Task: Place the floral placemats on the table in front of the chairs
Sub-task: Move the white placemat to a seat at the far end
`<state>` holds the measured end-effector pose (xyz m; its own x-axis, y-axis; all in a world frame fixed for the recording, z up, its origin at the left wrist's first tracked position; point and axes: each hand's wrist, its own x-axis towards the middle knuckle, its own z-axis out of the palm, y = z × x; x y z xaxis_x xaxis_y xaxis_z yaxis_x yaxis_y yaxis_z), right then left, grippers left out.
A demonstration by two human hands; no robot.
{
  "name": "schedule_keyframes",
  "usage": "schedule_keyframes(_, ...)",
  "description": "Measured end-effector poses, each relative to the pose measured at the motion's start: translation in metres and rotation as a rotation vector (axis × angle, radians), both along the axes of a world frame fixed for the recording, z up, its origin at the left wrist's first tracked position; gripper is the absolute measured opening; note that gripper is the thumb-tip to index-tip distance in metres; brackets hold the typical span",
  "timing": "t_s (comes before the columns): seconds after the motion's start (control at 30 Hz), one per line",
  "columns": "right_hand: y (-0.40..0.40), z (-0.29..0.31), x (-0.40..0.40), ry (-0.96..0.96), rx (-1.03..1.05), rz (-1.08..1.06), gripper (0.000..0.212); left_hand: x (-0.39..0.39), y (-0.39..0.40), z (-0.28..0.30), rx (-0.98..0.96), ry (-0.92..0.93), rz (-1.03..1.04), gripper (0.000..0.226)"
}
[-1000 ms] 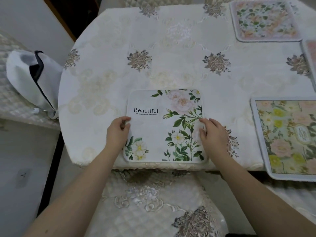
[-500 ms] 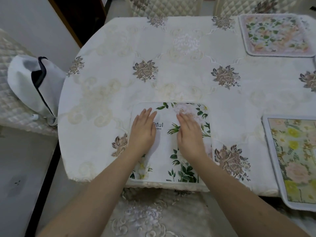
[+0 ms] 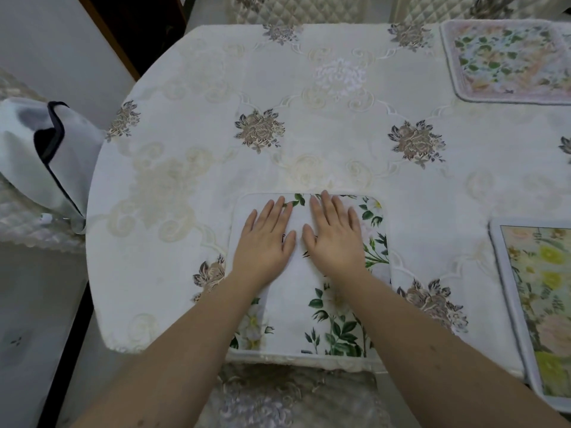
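A: Nearest item?
B: Chair seat (image 3: 278,403), quilted cream with floral embroidery, tucked under the near table edge, between the two forearms.

A: Next?
B: White placemat (image 3: 296,304), green leaves and pale blooms, flat on the table (image 3: 185,242) at its near edge, directly in front of that chair. Black lettering mostly covered by the hands.

A: The hands?
B: Left hand (image 3: 265,242): palm down, fingers straight and slightly spread, pressing the mat's far-left part; grips nothing. Right hand (image 3: 335,239): same, flat beside it, thumbs nearly touching, fingertips reaching the mat's far edge.

A: To the right?
B: Yellow-flowered placemat (image 3: 537,304), grey-bordered, at the near right, partly cut off by the frame, well apart from the white one.

A: Left side?
B: White pouch with dark trim (image 3: 46,159), lying on a quilted surface just beside the table's left edge.

A: Far end?
B: Pink-and-green placemat (image 3: 506,60) at the far right corner; two quilted chair backs (image 3: 296,7) beyond the far edge.
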<state>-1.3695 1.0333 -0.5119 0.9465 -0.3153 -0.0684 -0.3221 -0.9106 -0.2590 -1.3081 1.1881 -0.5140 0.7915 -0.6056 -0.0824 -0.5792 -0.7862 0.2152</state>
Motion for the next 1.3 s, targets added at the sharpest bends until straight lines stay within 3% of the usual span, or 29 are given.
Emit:
schedule_keyframes(0.33, -0.051, 0.001, -0.034, 0.006, -0.027, -0.143, 0.069, 0.035, 0.056, 0.004, 0.081, 0.027, 0.08, 0.072)
schedule_keyframes(0.57, -0.067, 0.012, -0.055, 0.114, -0.001, -0.197, 0.065, 0.031, 0.048, 0.017, 0.135, 0.053, 0.16, 0.072)
schedule_keyframes(0.7, -0.025, 0.027, -0.065, -0.01, 0.087, -0.24, 0.06, -0.004, 0.03, 0.031, -0.06, 0.209, 0.311, 0.061)
schedule_keyframes(0.8, 0.034, 0.027, -0.067, -0.052, 0.207, -0.23, 0.06, -0.048, 0.008, 0.04, -0.284, 0.264, 0.292, 0.057)
schedule_keyframes(0.87, 0.065, 0.015, -0.07, -0.016, 0.182, -0.186, 0.059, -0.071, -0.003, 0.039, -0.325, 0.241, 0.248, 0.06)
schedule_keyframes(1.07, 0.077, -0.002, -0.088, 0.021, 0.013, -0.033, 0.055, -0.096, 0.029, 0.009, -0.022, 0.063, 0.163, 0.063)
schedule_keyframes(1.3, 0.057, 0.008, -0.114, 0.045, -0.058, 0.073, 0.06, -0.085, 0.062, 0.005, 0.07, 0.046, -0.089, 0.064)
